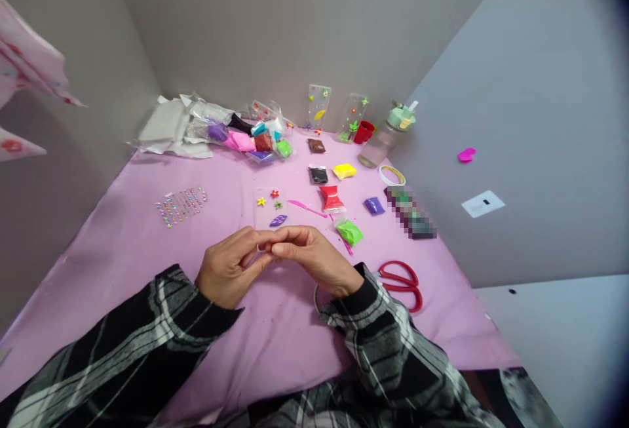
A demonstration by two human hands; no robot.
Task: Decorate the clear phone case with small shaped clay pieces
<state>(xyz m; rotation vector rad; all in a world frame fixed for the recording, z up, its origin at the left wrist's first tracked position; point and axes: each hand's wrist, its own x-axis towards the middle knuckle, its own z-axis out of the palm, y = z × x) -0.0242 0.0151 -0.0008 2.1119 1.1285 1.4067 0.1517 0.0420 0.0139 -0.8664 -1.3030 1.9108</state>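
Observation:
My left hand (234, 263) and my right hand (314, 254) meet above the pink cloth, fingertips pinched together. Whatever lies between the fingers is hidden or too small to make out. Just beyond them rests a clear phone case (262, 213), partly covered by my hands. On it are a yellow flower (261, 202), a red flower (274, 194), a green flower (278, 205) and a purple striped leaf (278, 221). A pink plastic knife (307, 208) lies to the right of the case, close to packets of red clay (332, 198) and green clay (349, 233).
Red-handled scissors (400, 284) lie by my right wrist. Black (318, 175), yellow (344, 170), brown (317, 145) and purple (374, 206) packets sit farther back. A water bottle (386, 136) and red cup (364, 132) stand at the back right. Gem stickers (181, 206) lie left.

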